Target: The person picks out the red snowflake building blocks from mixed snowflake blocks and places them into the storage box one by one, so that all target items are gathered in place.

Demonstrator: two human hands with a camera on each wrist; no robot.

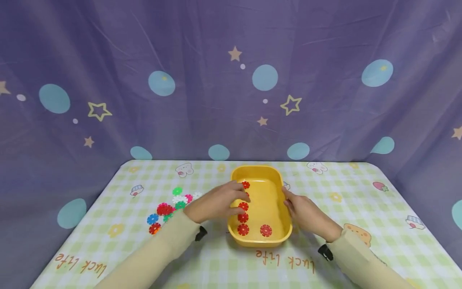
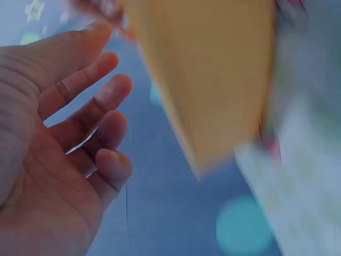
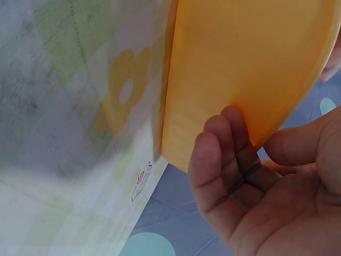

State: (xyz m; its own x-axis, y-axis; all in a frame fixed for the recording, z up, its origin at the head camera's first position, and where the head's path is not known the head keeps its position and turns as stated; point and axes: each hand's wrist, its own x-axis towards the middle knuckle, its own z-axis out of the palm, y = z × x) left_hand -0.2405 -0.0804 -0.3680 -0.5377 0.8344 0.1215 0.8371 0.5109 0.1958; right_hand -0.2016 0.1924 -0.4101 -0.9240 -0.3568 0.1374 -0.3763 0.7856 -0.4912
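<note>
On the table stands a yellow plastic basin [image 1: 262, 202]. Several red snowflake discs [image 1: 243, 229] lie in a column along its left inner side, and one more red disc [image 1: 266, 230] is near its front right. My left hand [image 1: 220, 200] hovers over that column and hides part of it. In the left wrist view, the left hand [image 2: 58, 133] has loosely bent fingers with nothing between them. The basin's right rim is pinched by my right hand [image 1: 306, 212]. The right wrist view shows the fingers [image 3: 205, 160] on the outer wall and the thumb at the rim.
Left of the basin lies a loose pile of snowflake discs, with red [image 1: 165, 209], blue [image 1: 152, 218], green [image 1: 177, 191] and white [image 1: 179, 199] ones. A checked tablecloth [image 1: 361, 200] covers the table. Behind hangs a purple curtain [image 1: 202, 48].
</note>
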